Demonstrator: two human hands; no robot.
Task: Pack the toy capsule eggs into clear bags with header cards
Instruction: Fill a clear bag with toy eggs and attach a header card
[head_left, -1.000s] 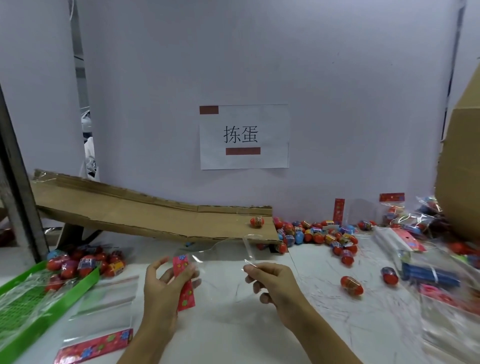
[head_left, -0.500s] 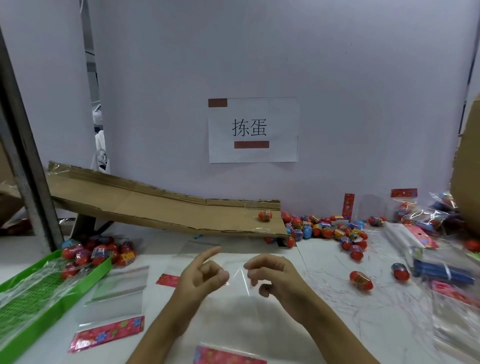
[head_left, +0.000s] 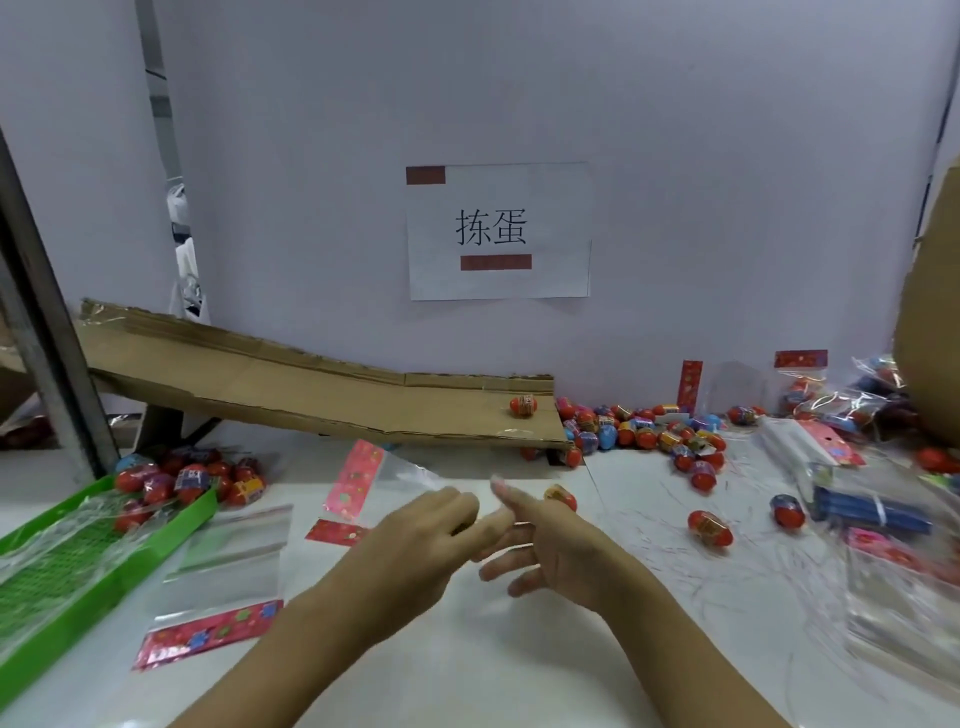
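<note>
My left hand (head_left: 415, 540) pinches the edge of a clear bag (head_left: 415, 475) lifted off the white table; its red header card (head_left: 355, 480) hangs tilted at the left. My right hand (head_left: 550, 551) is just right of it, fingers spread, index finger raised by the bag's edge and holding nothing. Both hands are blurred. Toy capsule eggs lie in a pile (head_left: 644, 434) at the foot of the cardboard ramp (head_left: 311, 395), with one egg (head_left: 522, 406) on the ramp. Loose eggs (head_left: 709, 528) lie to the right, one egg (head_left: 561, 497) right behind my right hand.
A green tray (head_left: 78, 577) sits at the left with more eggs (head_left: 192, 480) beside it. An empty bag with a red header (head_left: 218, 582) and a loose header card (head_left: 335, 532) lie near my left arm. Bag stacks (head_left: 904, 613), filled bags (head_left: 831, 410) and a carton (head_left: 935, 338) crowd the right.
The bag lay low between my closed-together hands half a second ago; now my left hand has lifted it with the header card to the left, and my right hand's fingers have spread apart.
</note>
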